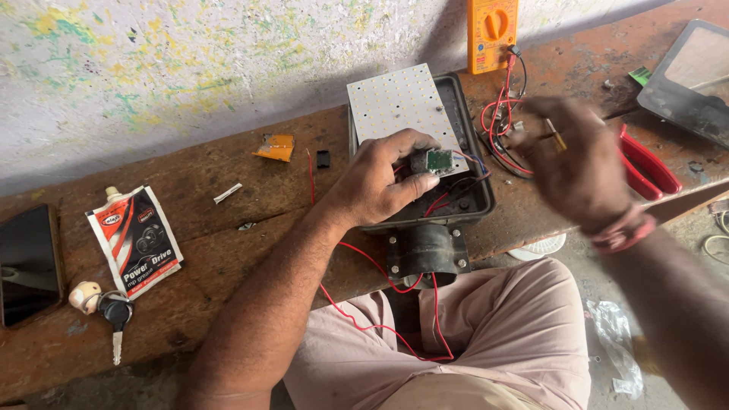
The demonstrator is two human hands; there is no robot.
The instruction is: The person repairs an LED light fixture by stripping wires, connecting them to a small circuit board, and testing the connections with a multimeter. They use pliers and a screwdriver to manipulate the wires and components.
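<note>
We take the black lamp housing (456,199) at the middle of the wooden bench (228,205) as our landmark and read across from its far left. Well to the left of the housing, at the bench's edge, lies a dark phone (26,262). Nearer the housing but still well apart from it we see a key with a small round fob (102,304), and just above that a white, red and black squeeze pouch (137,239) lying flat. Between the pouch and the housing sit a short white scrap (227,193), an orange piece (276,146) and a small black part (323,159).

At the housing itself, our left hand (380,182) rests over its open tray, thumb and fingers pinched around a small green driver board (434,161) with wires running off it. A white LED panel (402,102) leans against the housing's back edge, just behind the hand. Red wires (380,296) trail from the housing down over our lap.

Right of the housing, our right hand (569,163) hovers blurred above a tangle of red and black leads (501,129), gripping a thin brass-coloured tool (554,135) between its fingers. Behind those leads stands an orange multimeter (492,34). Just beyond the right hand lie red-handled pliers (645,163), and farthest right of the housing a dark glass-fronted cover (695,76).
</note>
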